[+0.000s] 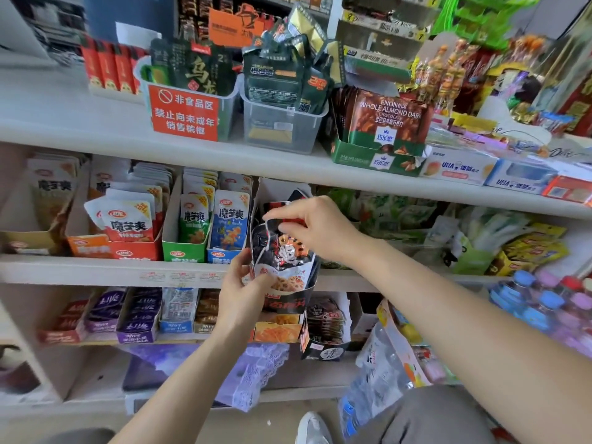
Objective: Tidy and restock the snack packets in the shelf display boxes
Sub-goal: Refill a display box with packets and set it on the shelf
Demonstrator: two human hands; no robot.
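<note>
A wall of shop shelves (96, 129) fills the view, crowded with snacks. On the middle shelf (96, 270) a row of open cardboard display boxes is seen: a red box (134, 249), a green box (182, 251) and a blue box (221, 254), each packed with upright packets.

Just right of the blue box, in front of the shelf edge, a black box (288, 302) is held up between two bare hands. Black packets (278, 248) stand in it, long axis upright, tops leaning slightly left.

The left hand (243, 283) is curled round the box's lower left side, thumb on the front. The right hand (320, 225) is reached in from the right and above, and the top edge of the front packet is pinched between its fingertips (272, 217).

The packet tops lie directly under the right hand, which is the nearer one to them; the left hand is lower and serves as support. The coming move is judged to be a straightening or pressing down of the packets along their upright axis, with the box then to be pushed back beside the blue box. Whether a free slot waits behind it cannot be told.
</note>
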